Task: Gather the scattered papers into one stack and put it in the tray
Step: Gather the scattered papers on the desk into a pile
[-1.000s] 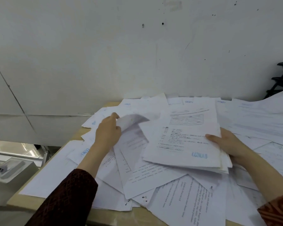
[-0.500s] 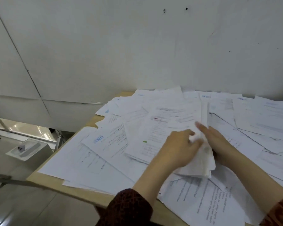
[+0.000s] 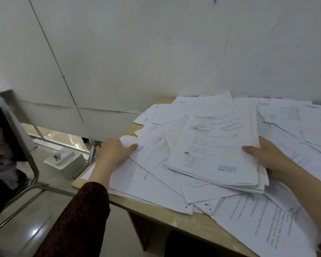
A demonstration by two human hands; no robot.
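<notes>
Several white printed sheets lie scattered over a light wooden table [image 3: 156,206]. My right hand [image 3: 271,158] grips the right edge of a gathered stack of papers [image 3: 217,145], thumb on top, the stack held slightly above the mess. The top sheet carries a blue LUNA stamp. My left hand [image 3: 115,151] rests at the table's left edge, its thumb lying on a loose sheet [image 3: 152,151] with a blue stamp; its fingers are hidden under or behind the paper. No tray is in view.
A white wall stands right behind the table. A metal chair frame [image 3: 24,145] stands on the floor at left, beside a small white box [image 3: 63,160]. More loose papers [image 3: 295,125] spread to the right.
My left hand left the stack and moved left to a loose sheet at the table's edge. The right hand now holds the stack alone. The view swung left.
</notes>
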